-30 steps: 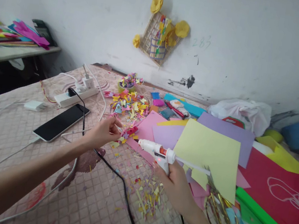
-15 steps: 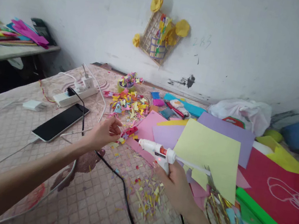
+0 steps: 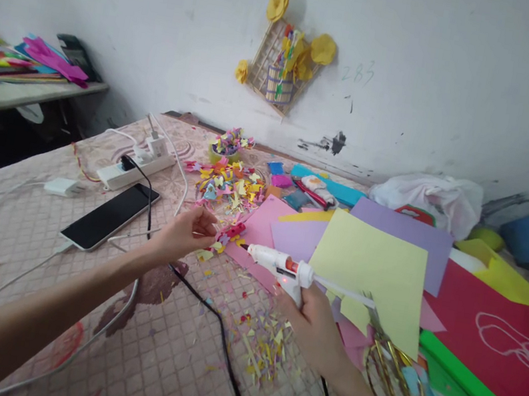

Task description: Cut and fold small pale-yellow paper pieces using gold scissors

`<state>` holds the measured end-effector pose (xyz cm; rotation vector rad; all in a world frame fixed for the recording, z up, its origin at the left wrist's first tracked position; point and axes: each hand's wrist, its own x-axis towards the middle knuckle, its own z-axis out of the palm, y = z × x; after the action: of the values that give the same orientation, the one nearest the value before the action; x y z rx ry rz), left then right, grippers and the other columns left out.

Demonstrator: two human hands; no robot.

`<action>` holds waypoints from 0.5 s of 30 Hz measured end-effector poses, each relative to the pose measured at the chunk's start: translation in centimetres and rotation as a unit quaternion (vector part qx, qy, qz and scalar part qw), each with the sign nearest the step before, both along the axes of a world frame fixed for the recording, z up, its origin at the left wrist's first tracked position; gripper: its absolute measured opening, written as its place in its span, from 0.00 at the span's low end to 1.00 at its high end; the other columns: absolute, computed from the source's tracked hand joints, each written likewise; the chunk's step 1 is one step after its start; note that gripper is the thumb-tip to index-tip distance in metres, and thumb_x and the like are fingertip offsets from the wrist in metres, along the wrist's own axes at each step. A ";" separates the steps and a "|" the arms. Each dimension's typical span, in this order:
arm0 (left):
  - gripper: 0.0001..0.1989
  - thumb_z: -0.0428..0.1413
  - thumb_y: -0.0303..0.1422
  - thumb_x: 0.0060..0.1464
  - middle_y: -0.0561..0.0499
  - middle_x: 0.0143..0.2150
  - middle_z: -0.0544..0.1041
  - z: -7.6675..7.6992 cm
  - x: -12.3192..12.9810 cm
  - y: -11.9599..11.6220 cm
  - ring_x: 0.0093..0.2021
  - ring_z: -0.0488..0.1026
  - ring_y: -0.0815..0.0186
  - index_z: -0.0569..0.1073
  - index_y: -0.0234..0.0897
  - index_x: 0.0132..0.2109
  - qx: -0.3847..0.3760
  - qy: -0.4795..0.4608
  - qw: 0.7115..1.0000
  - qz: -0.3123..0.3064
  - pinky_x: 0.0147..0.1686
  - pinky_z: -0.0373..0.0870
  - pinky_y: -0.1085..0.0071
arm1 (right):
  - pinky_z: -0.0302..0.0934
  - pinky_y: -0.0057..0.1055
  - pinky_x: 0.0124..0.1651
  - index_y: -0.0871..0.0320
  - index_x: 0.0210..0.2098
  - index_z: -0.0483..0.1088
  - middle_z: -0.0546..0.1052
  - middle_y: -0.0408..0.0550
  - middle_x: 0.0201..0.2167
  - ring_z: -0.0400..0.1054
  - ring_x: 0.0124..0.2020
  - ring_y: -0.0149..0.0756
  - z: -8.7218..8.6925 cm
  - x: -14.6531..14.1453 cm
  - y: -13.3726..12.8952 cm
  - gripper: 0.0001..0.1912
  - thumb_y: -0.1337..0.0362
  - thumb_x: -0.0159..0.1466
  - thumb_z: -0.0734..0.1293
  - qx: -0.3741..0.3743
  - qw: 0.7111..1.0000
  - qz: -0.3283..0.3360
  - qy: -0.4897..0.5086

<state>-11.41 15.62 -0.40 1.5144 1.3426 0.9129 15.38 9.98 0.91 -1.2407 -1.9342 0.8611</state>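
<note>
My left hand (image 3: 188, 231) is curled, fingertips together, beside a string of small paper shapes (image 3: 231, 233) in pink, yellow and purple; its fingers seem to pinch the near end of it. My right hand (image 3: 312, 321) is wrapped round the handle of a white glue gun (image 3: 281, 265). The gun's dark nozzle points left, close to the paper shapes. A clear glue stick (image 3: 343, 290) sticks out of its back. Behind lies a pile of colourful paper cutouts (image 3: 234, 183), with more in a small green bowl (image 3: 225, 151).
A phone (image 3: 109, 216) and a power strip (image 3: 134, 169) with cables lie left. Coloured paper sheets (image 3: 375, 264), gold-handled scissors (image 3: 394, 375) and a green bar (image 3: 476, 389) are right. A black cord (image 3: 221, 333) crosses the front; paper scraps (image 3: 264, 347) lie near it.
My view has shifted very slightly. Both hands and the glue gun remain in nearly the same places.
</note>
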 end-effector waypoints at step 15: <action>0.15 0.57 0.30 0.40 0.49 0.35 0.69 0.2 0.9 0.1 0.37 0.72 0.64 0.64 0.34 0.38 0.006 0.022 0.999 0.030 0.35 0.73 0.63 | 0.58 0.27 0.32 0.61 0.34 0.67 0.72 0.44 0.26 0.63 0.28 0.34 -0.1 0.2 0.1 0.10 0.62 0.60 0.58 0.007 0.999 -0.038 -0.015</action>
<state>-10.50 15.70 -0.17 1.5178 1.4227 0.9312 15.57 10.05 0.78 -1.3175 -1.9013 0.7933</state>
